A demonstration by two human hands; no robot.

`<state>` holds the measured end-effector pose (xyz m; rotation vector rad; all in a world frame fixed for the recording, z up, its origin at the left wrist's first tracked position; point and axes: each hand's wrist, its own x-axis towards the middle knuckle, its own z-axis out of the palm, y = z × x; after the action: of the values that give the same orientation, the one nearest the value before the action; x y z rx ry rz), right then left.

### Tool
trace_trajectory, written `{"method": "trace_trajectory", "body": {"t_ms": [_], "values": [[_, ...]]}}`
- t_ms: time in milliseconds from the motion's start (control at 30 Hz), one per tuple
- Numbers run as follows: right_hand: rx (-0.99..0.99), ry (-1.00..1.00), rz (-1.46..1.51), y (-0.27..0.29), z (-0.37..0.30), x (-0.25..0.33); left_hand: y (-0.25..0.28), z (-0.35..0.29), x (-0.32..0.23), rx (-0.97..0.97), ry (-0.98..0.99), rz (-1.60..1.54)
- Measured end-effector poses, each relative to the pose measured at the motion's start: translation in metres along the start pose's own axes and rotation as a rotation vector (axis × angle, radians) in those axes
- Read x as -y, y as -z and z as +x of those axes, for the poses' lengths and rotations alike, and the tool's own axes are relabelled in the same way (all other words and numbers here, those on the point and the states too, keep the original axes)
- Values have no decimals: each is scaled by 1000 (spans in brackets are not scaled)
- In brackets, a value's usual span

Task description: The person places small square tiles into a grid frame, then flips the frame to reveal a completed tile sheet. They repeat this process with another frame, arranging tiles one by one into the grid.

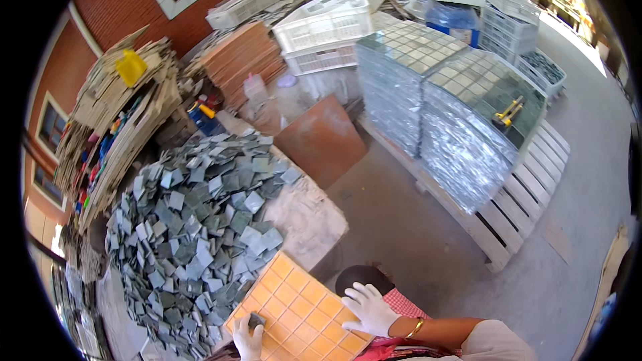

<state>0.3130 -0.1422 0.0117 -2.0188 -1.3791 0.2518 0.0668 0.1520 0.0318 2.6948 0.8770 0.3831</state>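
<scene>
An orange grid tray with square cells and raised ribs lies tilted at the near edge, beside the tile heap. My left hand, in a white glove, is over its left side and grips a small dark grey-green square tile between the fingers. The other cells that show hold no tiles. White-gloved too, my right hand has its fingers spread at the tray's right edge, with a gold bangle on the wrist. Left of the tray rises a big loose heap of grey-green square tiles.
The heap rests on a dusty work table. A dark round object is beyond my right hand. A wrapped tile stack stands on a wooden pallet, with a yellow tool on top. White crates and stacked cardboard stand behind.
</scene>
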Motion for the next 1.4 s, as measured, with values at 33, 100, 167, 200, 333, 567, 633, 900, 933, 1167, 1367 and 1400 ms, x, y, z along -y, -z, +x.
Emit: {"method": "trace_trajectory", "body": {"t_ms": [33,100,167,200,333,567,633,900,933,1167,1367,1400], "values": [[-62,15,-16,6,8,-4,1,16,-25,-50,23,-46],[-113,74,11,4,33,4,-1,8,-23,-138,62,-45],[-97,154,55,-2,69,16,-2,2,-24,-158,97,-57],[-74,228,90,-10,91,23,-2,-3,-23,-158,115,-60],[-89,401,125,-45,198,48,-2,-10,-13,-148,126,-156],[-205,179,106,-68,407,51,44,91,37,-574,116,-281],[-122,105,93,-76,444,59,49,126,70,-609,128,-268],[-193,217,-49,-123,441,80,24,169,92,-642,138,72],[-171,270,-41,-124,428,85,19,165,88,-604,140,24],[51,180,208,-93,405,107,20,165,62,-574,196,-116],[197,417,395,-92,347,91,0,148,58,-387,112,-642],[209,447,448,-92,333,90,0,143,58,-339,109,-715]]}}
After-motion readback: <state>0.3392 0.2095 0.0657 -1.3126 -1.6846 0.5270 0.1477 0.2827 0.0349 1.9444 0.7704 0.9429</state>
